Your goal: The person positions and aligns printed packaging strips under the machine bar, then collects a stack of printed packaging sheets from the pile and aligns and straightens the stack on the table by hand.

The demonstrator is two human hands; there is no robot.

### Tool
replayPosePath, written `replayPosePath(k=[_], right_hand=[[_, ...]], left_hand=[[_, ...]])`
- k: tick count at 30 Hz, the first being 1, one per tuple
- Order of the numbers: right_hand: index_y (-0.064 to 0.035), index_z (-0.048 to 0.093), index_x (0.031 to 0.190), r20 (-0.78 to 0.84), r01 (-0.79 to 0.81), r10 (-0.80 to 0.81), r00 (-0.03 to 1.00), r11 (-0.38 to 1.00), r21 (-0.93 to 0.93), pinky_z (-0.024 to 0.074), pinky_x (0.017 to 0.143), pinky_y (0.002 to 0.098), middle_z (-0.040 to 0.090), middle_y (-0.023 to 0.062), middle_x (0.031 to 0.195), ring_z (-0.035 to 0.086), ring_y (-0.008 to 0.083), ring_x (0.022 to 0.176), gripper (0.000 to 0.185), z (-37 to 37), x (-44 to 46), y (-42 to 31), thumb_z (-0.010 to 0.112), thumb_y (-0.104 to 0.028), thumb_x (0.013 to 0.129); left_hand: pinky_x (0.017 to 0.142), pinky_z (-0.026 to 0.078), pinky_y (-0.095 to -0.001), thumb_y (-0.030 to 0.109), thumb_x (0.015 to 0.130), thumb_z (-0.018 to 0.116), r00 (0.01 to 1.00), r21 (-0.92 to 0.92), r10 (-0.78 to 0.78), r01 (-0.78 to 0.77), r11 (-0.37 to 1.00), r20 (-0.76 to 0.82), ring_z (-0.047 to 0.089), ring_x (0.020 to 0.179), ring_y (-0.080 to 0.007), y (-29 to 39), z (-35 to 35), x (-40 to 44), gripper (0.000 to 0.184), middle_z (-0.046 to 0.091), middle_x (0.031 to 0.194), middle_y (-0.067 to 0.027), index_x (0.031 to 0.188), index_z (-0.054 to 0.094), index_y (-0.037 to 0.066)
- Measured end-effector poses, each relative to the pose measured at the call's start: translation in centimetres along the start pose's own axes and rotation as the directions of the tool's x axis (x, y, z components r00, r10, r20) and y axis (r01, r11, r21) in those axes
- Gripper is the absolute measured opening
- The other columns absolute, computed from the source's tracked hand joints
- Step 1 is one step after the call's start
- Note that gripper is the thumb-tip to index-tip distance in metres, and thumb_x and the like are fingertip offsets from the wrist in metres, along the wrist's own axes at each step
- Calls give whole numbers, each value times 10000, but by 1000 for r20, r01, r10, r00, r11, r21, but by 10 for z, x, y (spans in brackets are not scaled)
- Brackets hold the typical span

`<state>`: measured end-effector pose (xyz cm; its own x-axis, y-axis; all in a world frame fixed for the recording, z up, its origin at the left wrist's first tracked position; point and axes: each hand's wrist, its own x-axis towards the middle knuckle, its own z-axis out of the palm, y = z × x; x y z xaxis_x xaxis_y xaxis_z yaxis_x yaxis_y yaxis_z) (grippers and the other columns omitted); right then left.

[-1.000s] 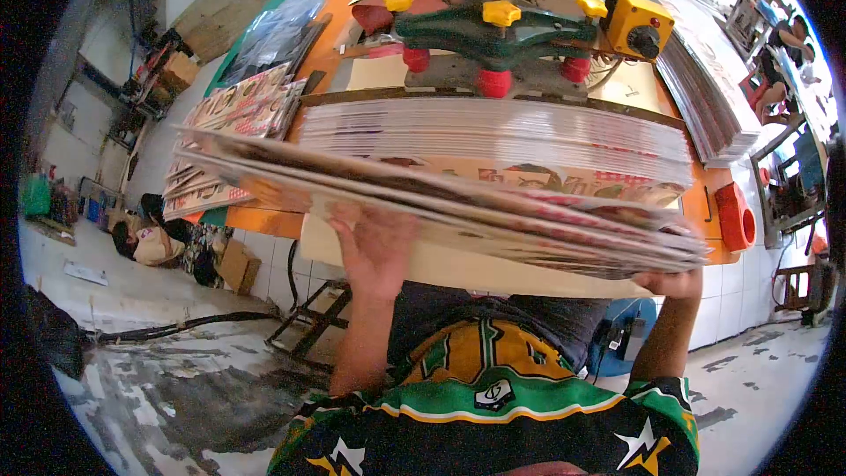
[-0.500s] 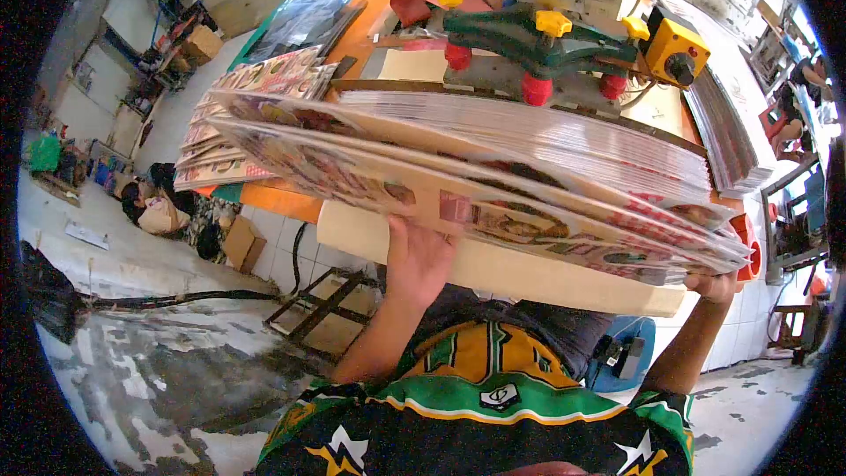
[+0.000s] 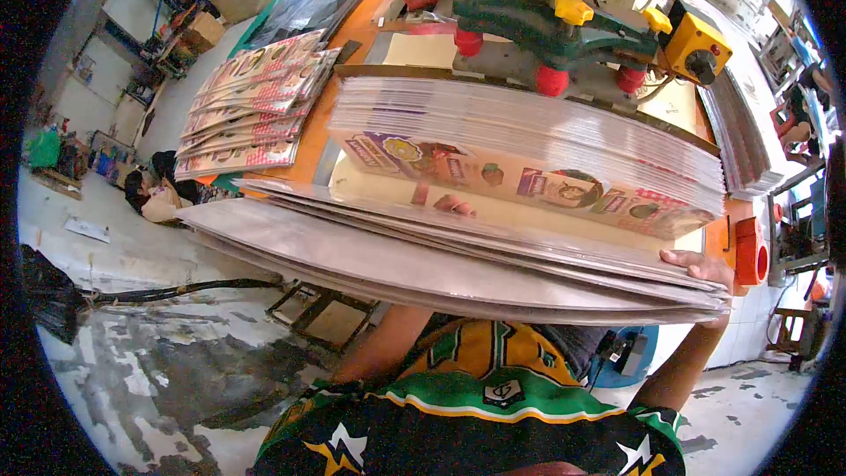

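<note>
A bundle of thin printed cardboard sheets (image 3: pixel 441 260) is tilted in front of me, pale grey faces up and several edges fanned. My right hand (image 3: pixel 709 271) grips the bundle's right end, thumb over the top. Most of my left hand is hidden by the sheets. Its forearm comes up from below, and pinkish fingertips (image 3: pixel 455 204) show at the far edge, closed around the bundle. Just beyond is a thick, neat stack of printed sheets (image 3: pixel 529 132), its colourful front showing food pictures and red checks.
A machine with a green clamp arm (image 3: pixel 520 22), red feet and yellow knobs stands behind the stack. Beside it is a yellow control box (image 3: pixel 696 44). Staggered printed sheets (image 3: pixel 247 115) lie at left, more stacked sheets (image 3: pixel 745 132) at right. A person (image 3: pixel 159 198) sits on the floor at far left.
The bundle has tipped so its grey backs now face up instead of its printed side. It has moved down towards me, uncovering the stack behind. My left hand has become mostly hidden.
</note>
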<state>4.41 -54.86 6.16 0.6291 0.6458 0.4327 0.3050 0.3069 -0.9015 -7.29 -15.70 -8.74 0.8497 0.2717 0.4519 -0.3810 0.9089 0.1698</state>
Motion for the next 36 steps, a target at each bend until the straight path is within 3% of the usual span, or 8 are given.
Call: replayPosePath(k=[6, 9, 15, 18, 21, 25, 34, 36], right_hand=[[-83, 634, 1131, -26, -11, 8, 1000, 994, -105, 515, 923, 516, 640, 307, 1141, 628, 418, 1105, 412, -10, -12, 10, 710, -366, 841], [-81, 506, 1202, 60, -1, 34, 998, 879, -478, 543, 898, 429, 671, 220, 1131, 674, 306, 1032, 361, -32, -20, 15, 660, -206, 900], [-113, 484, 1251, 36, 31, -23, 999, 970, -243, 525, 936, 480, 666, 228, 1120, 656, 349, 1067, 531, -29, -8, 19, 772, -191, 812], [-127, 600, 1162, -16, 44, -43, 999, 999, 5, 520, 927, 530, 657, 281, 1096, 645, 401, 1067, 267, -17, 1, 11, 633, -249, 926], [-123, 612, 1141, -31, 68, -67, 997, 998, 14, 508, 938, 542, 647, 303, 1096, 638, 414, 1065, 258, -12, -5, 14, 536, -297, 967], [-87, 609, 1094, -19, 126, -127, 992, 991, -37, 495, 947, 550, 651, 304, 1073, 631, 426, 1070, 300, -3, -2, 14, 516, -344, 969], [-85, 568, 1157, 49, 117, -113, 992, 988, -98, 492, 965, 538, 650, 261, 1097, 623, 410, 1090, 308, -27, -18, 26, 539, -331, 974], [-89, 536, 1197, -50, -71, 66, 997, 991, -110, 472, 1004, 532, 640, 229, 1125, 617, 377, 1106, 302, -39, -30, 28, 578, -274, 962]], left_hand=[[1154, 280, -556, 402, 1030, 370, 999, -81, -14, 11, 997, -41, 371, 1366, -364, 2, 28, 5, 458, 405, 1473, -160, 1391, 456, 133], [1151, 278, -573, 412, 1029, 365, 997, -115, -20, 11, 993, -74, 356, 1374, -375, 5, 52, 4, 468, 377, 1490, -166, 1398, 449, 135], [1144, 275, -608, 431, 1028, 354, 996, -163, -25, 10, 987, -90, 326, 1392, -397, 7, 67, 7, 488, 320, 1526, -178, 1411, 435, 140], [1141, 274, -625, 441, 1027, 349, 995, -167, -46, 31, 985, -86, 311, 1400, -408, 11, 63, 5, 498, 292, 1544, -184, 1418, 427, 142], [1134, 304, -606, 483, 1007, 375, 992, -27, -109, 111, 994, 57, 339, 1378, -418, 19, 11, -12, 504, 275, 1554, -163, 1416, 442, 196], [1114, 344, -585, 531, 984, 401, 987, -87, -86, 75, 993, -133, 397, 1338, -425, 15, 13, -27, 527, 284, 1551, -159, 1408, 464, 224], [1108, 339, -588, 517, 999, 373, 996, 23, -88, 88, 996, -7, 387, 1346, -406, 5, 3, -12, 554, 296, 1543, -168, 1422, 438, 165], [1131, 322, -527, 521, 984, 437, 916, 49, -58, 85, 995, -398, 408, 1343, -329, -1, 61, -10, 575, 349, 1514, -154, 1406, 440, 130]])
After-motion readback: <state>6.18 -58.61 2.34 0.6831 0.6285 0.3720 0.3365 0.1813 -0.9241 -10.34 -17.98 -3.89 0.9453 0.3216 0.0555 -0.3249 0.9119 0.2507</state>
